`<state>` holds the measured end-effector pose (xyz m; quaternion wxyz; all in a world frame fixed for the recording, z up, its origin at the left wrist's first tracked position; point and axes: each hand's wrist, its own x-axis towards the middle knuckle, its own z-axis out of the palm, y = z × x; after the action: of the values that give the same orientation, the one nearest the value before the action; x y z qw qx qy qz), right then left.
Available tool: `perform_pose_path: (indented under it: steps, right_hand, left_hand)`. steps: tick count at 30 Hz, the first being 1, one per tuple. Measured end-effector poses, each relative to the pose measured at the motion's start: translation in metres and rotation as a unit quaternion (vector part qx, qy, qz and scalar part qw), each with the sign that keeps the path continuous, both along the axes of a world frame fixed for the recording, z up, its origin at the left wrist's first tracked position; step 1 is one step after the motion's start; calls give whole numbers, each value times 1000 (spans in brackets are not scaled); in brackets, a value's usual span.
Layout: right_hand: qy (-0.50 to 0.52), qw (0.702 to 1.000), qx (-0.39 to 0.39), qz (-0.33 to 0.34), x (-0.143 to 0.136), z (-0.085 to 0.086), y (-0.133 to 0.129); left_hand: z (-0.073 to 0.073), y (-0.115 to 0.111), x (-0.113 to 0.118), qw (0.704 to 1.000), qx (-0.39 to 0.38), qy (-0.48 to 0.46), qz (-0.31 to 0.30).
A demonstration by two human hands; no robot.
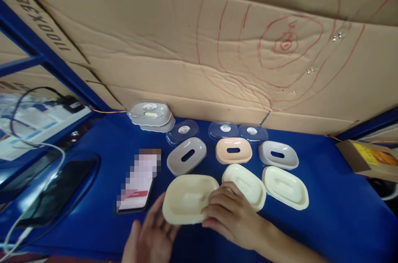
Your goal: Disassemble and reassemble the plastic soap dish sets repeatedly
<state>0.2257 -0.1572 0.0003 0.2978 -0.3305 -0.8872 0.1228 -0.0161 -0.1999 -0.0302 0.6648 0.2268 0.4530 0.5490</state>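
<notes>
A cream oval tray (183,199) is tilted up above the blue table, its right end gripped by my right hand (230,213). My left hand (154,230) is slightly blurred below the tray's left end, fingers apart and palm up; whether its fingertips touch the tray is hard to tell. Two more cream trays lie to the right, one (248,188) partly behind my right hand and another (285,187) beyond it. Behind them sit a grey slotted dish (186,156), a peach one (234,150) and a second grey one (278,155).
Clear lids (183,130) lie behind the dishes, with stacked lidded dishes (149,114) at back left. A phone (137,184) lies left of the trays; a dark device (57,192) with cables is farther left. Cardboard (155,47) walls the back, and a small box (367,159) stands right.
</notes>
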Motion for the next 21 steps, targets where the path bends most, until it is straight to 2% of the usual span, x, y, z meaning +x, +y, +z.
perform_pose_path:
  steps: [2,4,5,9,13,15,18,21]
  right_hand:
    - [-20,998,18,63,-9,5,2]
    - [-42,994,31,96,-18,12,11]
    - [-55,994,34,85,-22,15,18]
    - [-155,986,46,-41,-31,17,61]
    - [-221,972,58,-52,-36,9,86]
    - [-218,973,60,-53,-37,10,81]
    - [-194,979,56,-38,-38,22,54]
    - [-165,985,26,33,-38,34,26]
  left_hand:
    - [0,-1,4,990,-58,-113,-65]
    - [4,-2,4,984,-64,-140,-92]
    - [6,-2,2,983,-60,-144,-95]
    - [13,-1,-12,976,-49,-179,-110]
    - [4,1,-21,960,-54,-253,-112]
    - [-6,4,-20,956,-52,-272,-99]
    - [-17,12,-13,950,-27,-303,-66]
    - [-12,18,-1,940,-41,-336,-27]
